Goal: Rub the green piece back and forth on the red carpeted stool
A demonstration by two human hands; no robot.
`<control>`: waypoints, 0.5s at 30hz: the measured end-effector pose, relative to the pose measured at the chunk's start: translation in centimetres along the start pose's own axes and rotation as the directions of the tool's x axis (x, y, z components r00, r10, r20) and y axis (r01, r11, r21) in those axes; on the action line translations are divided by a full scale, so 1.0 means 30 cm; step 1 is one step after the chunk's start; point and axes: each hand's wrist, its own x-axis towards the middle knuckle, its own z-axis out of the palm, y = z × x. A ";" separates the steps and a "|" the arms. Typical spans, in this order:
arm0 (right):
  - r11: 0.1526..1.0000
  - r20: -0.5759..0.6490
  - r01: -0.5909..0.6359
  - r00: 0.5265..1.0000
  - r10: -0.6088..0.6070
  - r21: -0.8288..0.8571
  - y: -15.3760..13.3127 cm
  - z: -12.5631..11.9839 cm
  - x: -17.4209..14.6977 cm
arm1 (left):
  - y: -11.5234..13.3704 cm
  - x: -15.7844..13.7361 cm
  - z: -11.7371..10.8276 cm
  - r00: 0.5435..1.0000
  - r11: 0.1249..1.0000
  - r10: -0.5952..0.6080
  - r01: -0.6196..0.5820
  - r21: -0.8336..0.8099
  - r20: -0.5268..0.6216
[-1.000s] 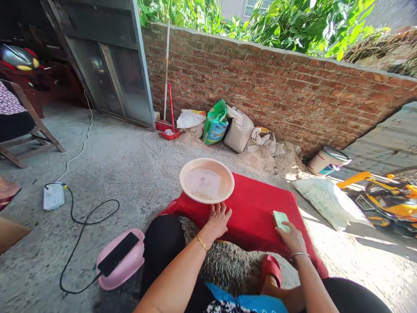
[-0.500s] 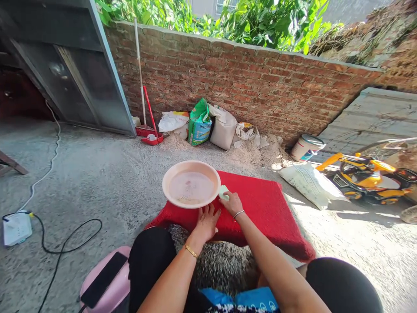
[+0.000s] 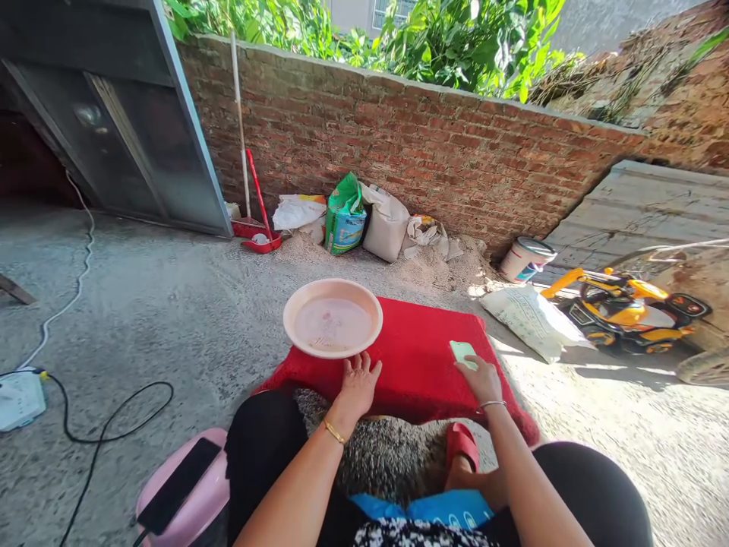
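Observation:
My left hand (image 3: 358, 381) lies with its fingers spread on the red cloth (image 3: 421, 330), fingertips close to the front rim of a pale pink basin (image 3: 290, 330). Cloudy water (image 3: 336, 323) with some bits in it partly fills the basin. In my right hand (image 3: 481, 374) is a small, flat, pale green block (image 3: 462, 351), gripped by its near end, over the right part of the red cloth. I cannot make out whether the block is soap or something else. The cloth drapes over a low surface that it hides.
A pink stool (image 3: 199, 501) with a black phone (image 3: 179, 485) on it stands at my left. Cables run over the concrete floor by a white power strip (image 3: 21, 403). Sacks (image 3: 386, 224) and a bucket (image 3: 527, 260) line the brick wall; a yellow toy vehicle (image 3: 632, 308) is at right.
My right hand has moved right, away from the basin, carrying the pale green block across the red cloth. My left hand has stayed by the basin's front rim. A red slipper now shows below.

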 end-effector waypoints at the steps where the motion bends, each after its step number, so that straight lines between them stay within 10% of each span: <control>1: 0.996 0.027 0.088 0.996 -0.089 0.023 -0.065 0.026 -0.027 | -0.006 -0.013 -0.007 1.000 1.000 -0.026 0.026 0.004 0.006; 9: 0.869 0.202 0.477 0.845 -0.495 0.135 -0.505 0.215 -0.192 | -0.073 -0.077 -0.039 0.994 0.993 -0.113 0.113 -0.017 -0.003; 15: 0.960 0.170 0.271 0.945 -0.279 0.074 -0.260 0.149 -0.080 | -0.068 -0.070 -0.038 0.994 0.994 -0.106 0.106 -0.028 0.008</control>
